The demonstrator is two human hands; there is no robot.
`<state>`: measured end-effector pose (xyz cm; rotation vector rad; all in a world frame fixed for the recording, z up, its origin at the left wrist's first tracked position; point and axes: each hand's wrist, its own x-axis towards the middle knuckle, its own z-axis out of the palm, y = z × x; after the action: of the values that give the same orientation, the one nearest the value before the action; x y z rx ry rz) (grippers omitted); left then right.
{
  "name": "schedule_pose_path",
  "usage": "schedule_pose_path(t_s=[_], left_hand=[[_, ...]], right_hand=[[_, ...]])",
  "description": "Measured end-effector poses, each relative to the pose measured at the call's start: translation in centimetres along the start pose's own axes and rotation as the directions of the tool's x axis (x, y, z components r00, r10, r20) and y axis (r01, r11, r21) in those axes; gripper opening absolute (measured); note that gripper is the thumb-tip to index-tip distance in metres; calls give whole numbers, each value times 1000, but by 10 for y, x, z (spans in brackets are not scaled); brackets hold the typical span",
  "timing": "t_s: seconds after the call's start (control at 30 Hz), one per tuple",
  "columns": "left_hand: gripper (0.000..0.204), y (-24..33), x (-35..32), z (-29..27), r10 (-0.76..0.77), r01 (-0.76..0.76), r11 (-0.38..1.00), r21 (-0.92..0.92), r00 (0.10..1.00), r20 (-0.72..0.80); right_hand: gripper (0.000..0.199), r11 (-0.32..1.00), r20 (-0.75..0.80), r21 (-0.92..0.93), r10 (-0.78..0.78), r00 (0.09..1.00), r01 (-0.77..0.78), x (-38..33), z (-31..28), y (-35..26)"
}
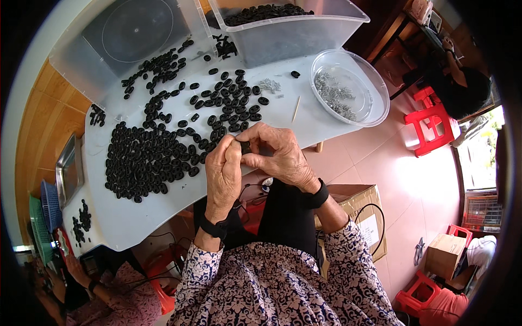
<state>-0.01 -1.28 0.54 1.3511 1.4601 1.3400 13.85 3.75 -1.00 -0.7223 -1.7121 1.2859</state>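
Note:
My left hand [223,171] and my right hand [281,155] meet just off the table's front edge. Between their fingertips is a small black plastic piece [246,146], mostly hidden; it looks like a cord lock. My left fingers are curled against its left side, while my right thumb and index finger pinch it from the right. Just beyond lie loose black oval cord-lock pieces [239,100], with a dense spread of the same pieces [144,160] to the left. A small heap of metal springs [269,85] and a thin wooden stick [296,108] rest ahead of my right hand.
On the white table [304,114] stand a round clear tub [375,103] holding springs and a clear bin [293,46] of black parts. Another clear bin [81,60] lies tipped at the left. A cardboard box [375,204] is by my right arm. Other people sit lower left and upper right.

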Motion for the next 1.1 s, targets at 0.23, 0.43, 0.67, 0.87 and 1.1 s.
schedule_pose_path(t_s=[0.23, 0.43, 0.67, 0.87, 1.1], left_hand=[[27, -2, 1, -4, 11, -10, 1000, -11, 998, 61], [26, -3, 2, -3, 34, -33, 999, -16, 997, 67], [25, -12, 3, -1, 30, -27, 999, -37, 998, 60], [23, -10, 2, -1, -6, 9, 999, -42, 997, 77], [27, -10, 3, -3, 2, -2, 1000, -7, 998, 60]], right_hand=[[27, 987, -27, -135, -86, 996, 82, 1, 2, -5], [25, 980, -34, -168, -116, 993, 109, 0, 3, 0], [23, 969, -34, -191, -163, 986, 154, 0, 3, 0], [21, 965, -45, -203, -181, 983, 168, -1, 3, 1], [20, 994, -2, -102, -47, 999, 46, 2, -2, -6]])
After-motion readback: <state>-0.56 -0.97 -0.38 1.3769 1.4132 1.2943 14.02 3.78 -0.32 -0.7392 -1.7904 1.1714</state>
